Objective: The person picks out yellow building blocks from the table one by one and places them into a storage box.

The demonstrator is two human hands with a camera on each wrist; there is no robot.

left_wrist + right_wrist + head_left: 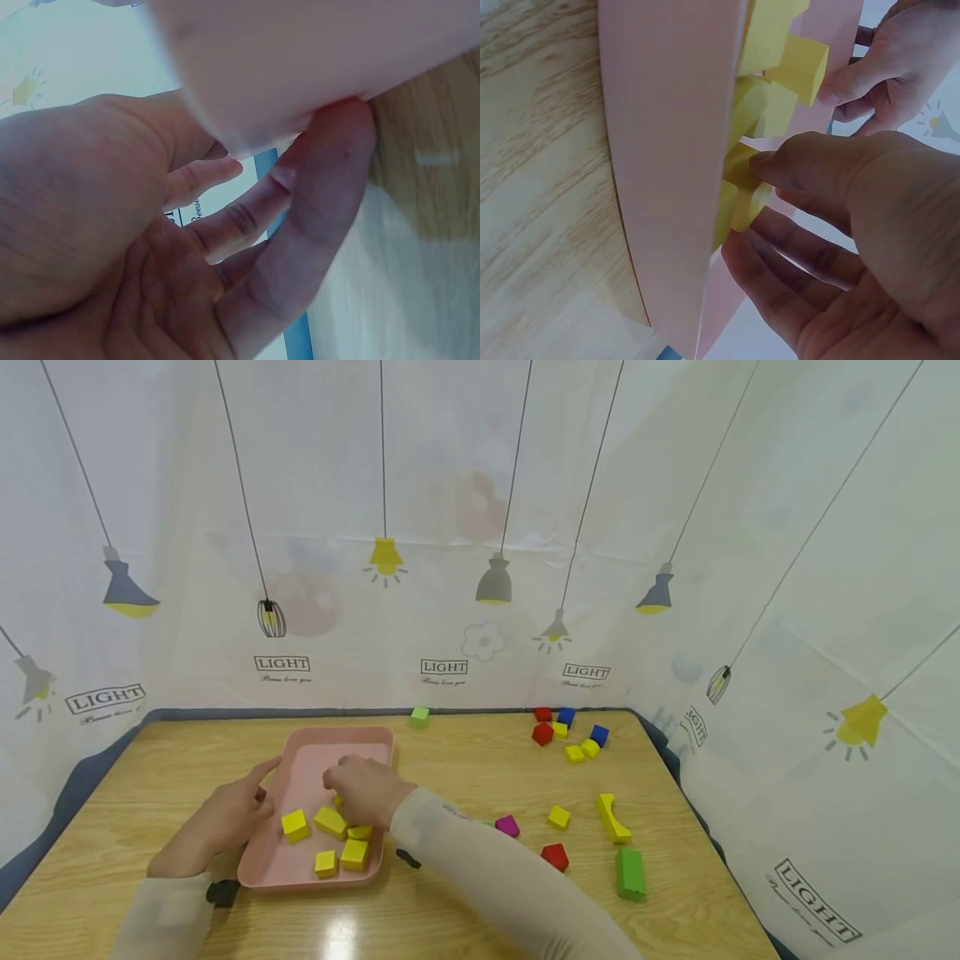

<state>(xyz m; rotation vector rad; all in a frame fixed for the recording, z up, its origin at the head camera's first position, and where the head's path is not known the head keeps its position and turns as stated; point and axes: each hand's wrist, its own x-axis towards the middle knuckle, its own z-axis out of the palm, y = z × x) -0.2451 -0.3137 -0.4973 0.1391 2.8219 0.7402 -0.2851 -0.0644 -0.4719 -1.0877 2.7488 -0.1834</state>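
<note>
A pink tray (pixel 307 756) lies on the left part of the table, tilted slightly in the head view. My left hand (pixel 225 818) holds its left edge, thumb at the rim and index finger against the outer wall in the left wrist view. Inside the tray, my right hand (pixel 367 787) pinches a yellow block (pixel 751 201) between thumb and fingertips; the hand mostly hides this block from above. Several other yellow blocks lie in the tray's near half, among them a cube (pixel 296 826), a longer block (pixel 330 822) and another cube (pixel 355 855).
On the wooden table (pixel 465 760), a light green block (pixel 419 717) stands at the back. Red, blue and yellow blocks cluster at the back right. Nearer are a yellow arch (pixel 613 818), a green block (pixel 631 873), a red block (pixel 555 857) and a magenta block (pixel 507 826).
</note>
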